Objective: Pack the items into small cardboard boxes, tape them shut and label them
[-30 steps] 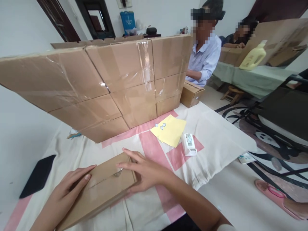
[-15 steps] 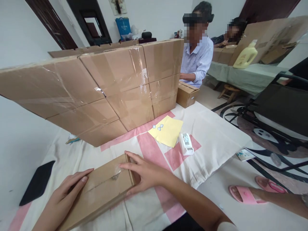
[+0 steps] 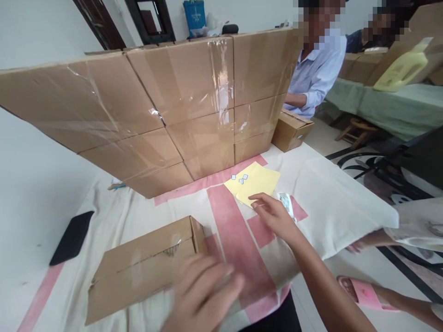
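My right hand (image 3: 273,214) is over the cloth beside the sheets of yellow paper (image 3: 258,180), fingers apart and holding nothing. It partly covers a small white plastic device (image 3: 285,203) with a printed patch. My left hand (image 3: 204,293), blurred by motion, hangs in front of the cardboard box (image 3: 145,263) at the near side; its thumb stands away from the fingers and nothing shows in them. That box lies on the cloth, with clear tape and a scuffed patch on its top near the right end. Several small white-and-blue pieces (image 3: 242,179) lie on the yellow paper.
A wall of taped cardboard boxes (image 3: 194,101) spans the table's far side. A black flat object (image 3: 72,237) lies at left. A smaller box (image 3: 292,130) stands at the wall's right end, near a person in a light blue shirt (image 3: 320,78). A pink slipper (image 3: 368,294) is on the floor.
Both my hands have let go of the cardboard box. My right hand has moved right to the white device; my left has moved right across the box. The view has turned left.
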### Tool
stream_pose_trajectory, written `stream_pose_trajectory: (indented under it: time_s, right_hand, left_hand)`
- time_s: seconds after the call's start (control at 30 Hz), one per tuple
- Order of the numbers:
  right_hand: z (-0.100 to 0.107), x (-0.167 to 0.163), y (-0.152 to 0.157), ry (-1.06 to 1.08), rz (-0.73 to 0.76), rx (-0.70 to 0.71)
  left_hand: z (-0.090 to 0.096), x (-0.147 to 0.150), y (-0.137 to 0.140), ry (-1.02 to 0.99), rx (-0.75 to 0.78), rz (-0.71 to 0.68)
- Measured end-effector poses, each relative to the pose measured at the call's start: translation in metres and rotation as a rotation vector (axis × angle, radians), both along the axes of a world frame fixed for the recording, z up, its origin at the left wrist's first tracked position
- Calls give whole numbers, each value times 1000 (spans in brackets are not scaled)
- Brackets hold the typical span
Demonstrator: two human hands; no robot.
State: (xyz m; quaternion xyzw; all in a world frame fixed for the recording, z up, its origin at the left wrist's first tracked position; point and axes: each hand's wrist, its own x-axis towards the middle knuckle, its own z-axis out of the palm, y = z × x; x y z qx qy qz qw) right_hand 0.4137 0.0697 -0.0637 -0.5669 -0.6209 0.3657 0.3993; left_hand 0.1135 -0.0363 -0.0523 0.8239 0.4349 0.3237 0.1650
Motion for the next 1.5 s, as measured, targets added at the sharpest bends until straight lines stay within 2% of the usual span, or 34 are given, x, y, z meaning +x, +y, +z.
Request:
stream_pose_trajectory:
  time_s: [0.03,0.07,0.1,0.17,0.23,0.3,0.4,0.5,0.67,1.1,1.4,1.5]
  right_hand:
    - [-5,-2,3,-6,-19,-17]
    - [-12,-6,5,-35,-38,-6]
    - [-20,-11,8,-97,-60,32]
    - [-37,-23,12,-302,-110,153]
    - [-53,-34,15,-522,-152,219]
    - [-65,-40,17,-663,-144,189]
    - [-73,-42,18,-751,-103,166]
    - [-75,-42,20,-763,-97,177]
    - [-77,-43,23,-748,-118,198]
    - [-81,-42,23,-733,-112,197]
    - [-79,-40,34,-705,-107,200]
    - [-83,-42,43,-689,-114,202]
  left_hand:
    - [-5,38,19,-90,98,-110]
    - [-10,73,41,-135,76,-115]
    - [-16,101,65,-166,12,-54]
    - [-29,139,114,-203,-138,188]
    - [-43,156,156,-193,-196,335]
    - [-55,160,191,-151,-232,445]
    - [-65,162,230,-63,-265,544]
    - [-70,167,256,17,-287,588]
    - [-74,170,269,72,-300,580]
    - [-80,154,256,-11,-225,575]
    - [-80,144,267,-220,-171,584]
    - [-73,143,274,-296,-130,590]
